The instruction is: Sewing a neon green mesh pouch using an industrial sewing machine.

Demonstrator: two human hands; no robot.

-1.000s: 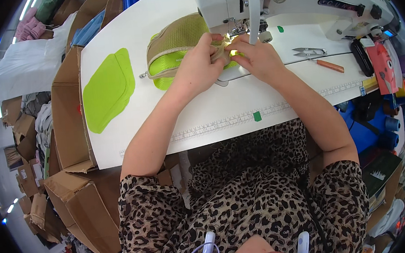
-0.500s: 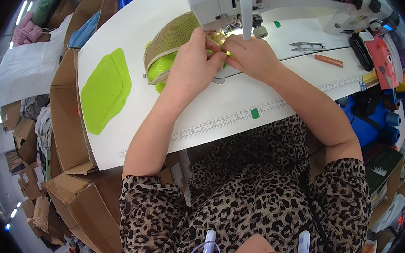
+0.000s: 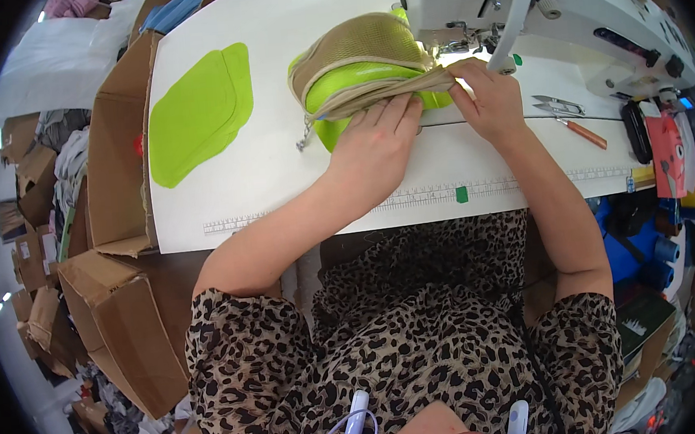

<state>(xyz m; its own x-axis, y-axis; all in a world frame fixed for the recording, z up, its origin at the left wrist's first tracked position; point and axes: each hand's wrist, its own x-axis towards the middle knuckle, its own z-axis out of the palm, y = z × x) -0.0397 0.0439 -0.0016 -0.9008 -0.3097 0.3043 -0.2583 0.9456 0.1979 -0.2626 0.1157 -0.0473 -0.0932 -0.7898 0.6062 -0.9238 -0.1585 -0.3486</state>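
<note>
A partly sewn pouch (image 3: 362, 44) of tan mesh and lime green fabric, with pale piping, lies on the white table left of the needle area of the sewing machine (image 3: 461, 0). A metal zipper pull (image 3: 303, 145) dangles from its left end. My left hand (image 3: 379, 145) is closed on the pouch's near edge, its fingertips partly hidden behind the tan band. At the band's right end, my right hand (image 3: 492, 99) pinches the fabric between thumb and fingers, close to the machine. Under the band, more lime green fabric shows.
Stacked lime green panels (image 3: 197, 123) lie at the left. Thread snips (image 3: 559, 106) and an orange-handled tool (image 3: 584, 133) rest to the right, near a black case (image 3: 636, 133). A printed ruler (image 3: 395, 201) runs along the front edge. A cardboard box (image 3: 118, 153) adjoins the left side.
The pouch has come away from the needle area, with its tan band now drawn out toward the right. My left hand moved down to its near edge; my right hand shifted right. The view has shifted too.
</note>
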